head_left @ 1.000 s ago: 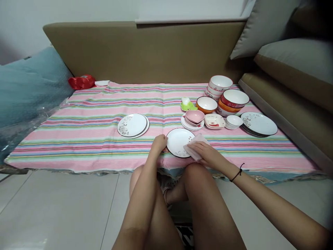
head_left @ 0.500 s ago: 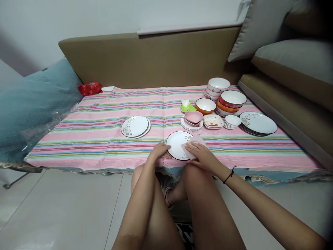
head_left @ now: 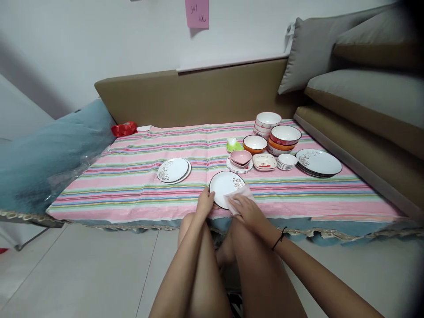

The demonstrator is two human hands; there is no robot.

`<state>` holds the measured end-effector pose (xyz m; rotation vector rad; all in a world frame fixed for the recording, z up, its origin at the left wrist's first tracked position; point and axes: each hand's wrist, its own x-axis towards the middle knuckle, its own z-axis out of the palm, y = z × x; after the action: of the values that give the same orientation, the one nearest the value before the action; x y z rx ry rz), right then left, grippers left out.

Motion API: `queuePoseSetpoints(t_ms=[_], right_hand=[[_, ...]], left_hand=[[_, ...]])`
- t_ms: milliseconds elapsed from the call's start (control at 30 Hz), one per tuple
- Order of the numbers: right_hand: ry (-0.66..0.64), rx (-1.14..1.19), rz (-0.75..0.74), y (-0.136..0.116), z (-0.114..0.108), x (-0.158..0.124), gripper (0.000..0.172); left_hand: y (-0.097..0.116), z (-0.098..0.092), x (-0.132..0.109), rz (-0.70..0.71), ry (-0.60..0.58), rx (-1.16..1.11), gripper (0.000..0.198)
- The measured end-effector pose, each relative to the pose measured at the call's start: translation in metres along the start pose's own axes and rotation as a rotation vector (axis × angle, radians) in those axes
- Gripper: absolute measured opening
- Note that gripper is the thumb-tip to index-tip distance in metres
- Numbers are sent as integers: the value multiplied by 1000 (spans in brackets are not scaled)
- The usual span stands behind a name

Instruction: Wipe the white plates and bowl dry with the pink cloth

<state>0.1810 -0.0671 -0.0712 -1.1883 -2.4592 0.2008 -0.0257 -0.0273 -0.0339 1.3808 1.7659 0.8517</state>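
Fingers of the left hand (head_left: 205, 202) pinch the left rim of a white plate (head_left: 222, 184), which lies flat at the near edge of the striped cloth (head_left: 132, 194); the grip probably keeps it from sliding. The right hand (head_left: 247, 210) lies palm down, its fingers closed over a white wipe (head_left: 241, 192) pressed on the plate's near right part. A pair of plates (head_left: 172, 170) sits to the left (stacked, apart from the rest). Bowls (head_left: 285, 134), a pink dish (head_left: 240, 157) and a plate pile (head_left: 318, 161) crowd the far right.
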Motion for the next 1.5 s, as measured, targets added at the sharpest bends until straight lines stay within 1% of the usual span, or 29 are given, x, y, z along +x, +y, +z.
queuePoseSetpoints(t_ms=[67, 167, 267, 400, 500, 567, 633, 700, 767, 800, 833, 867, 933, 1000, 1100, 1200, 1267, 1400, 1433, 1500], right_hand=[[30, -47, 62, 5, -4, -3, 55], [59, -67, 145, 6, -2, -3, 60], [52, -34, 173, 3, 5, 0, 60], [-5, 49, 134, 5, 10, 3, 64], [-34, 87, 112, 9, 9, 5, 67], [-28, 100, 94, 12, 7, 7, 68], [17, 118, 59, 18, 3, 10, 66], [127, 134, 66, 30, -3, 13, 55], [255, 125, 160, 46, -11, 17, 45], [292, 115, 227, 55, -15, 20, 41], [294, 107, 282, 64, -19, 24, 38], [267, 105, 314, 71, -22, 28, 33], [167, 102, 310, 82, -29, 37, 24], [89, 83, 251, 84, -36, 45, 17], [39, 12, 140, 78, -46, 51, 10], [-19, -76, 67, 70, -55, 53, 12], [-53, -127, 71, 67, -58, 53, 12], [-93, -186, 148, 66, -63, 55, 12], [-96, -199, 145, 65, -64, 55, 12], [-87, -233, 80, 62, -67, 55, 11]], left_hand=[[-1, 4, 1, -2, 51, -10, 10], [-2, 14, 3, 19, 156, -43, 11], [-4, 26, 5, 11, 216, -233, 13], [-9, 38, 11, -29, 199, -504, 40], [-12, 42, 15, -38, 186, -615, 47], [-14, 43, 17, -43, 190, -670, 50], [-15, 44, 18, -63, 196, -692, 51], [-16, 44, 19, -89, 204, -676, 49], [-16, 44, 19, -101, 215, -650, 48], [-16, 44, 19, -102, 221, -639, 48], [-16, 44, 19, -102, 226, -630, 48], [-16, 43, 19, -104, 228, -625, 48], [-16, 43, 18, -111, 227, -621, 48], [-16, 43, 17, -113, 221, -619, 46], [-17, 43, 16, -114, 219, -607, 46], [-17, 44, 17, -119, 219, -591, 47], [-17, 44, 17, -113, 216, -583, 48], [-15, 43, 18, -115, 210, -583, 48], [-15, 42, 18, -122, 208, -582, 47], [-13, 41, 18, -129, 208, -588, 45]])
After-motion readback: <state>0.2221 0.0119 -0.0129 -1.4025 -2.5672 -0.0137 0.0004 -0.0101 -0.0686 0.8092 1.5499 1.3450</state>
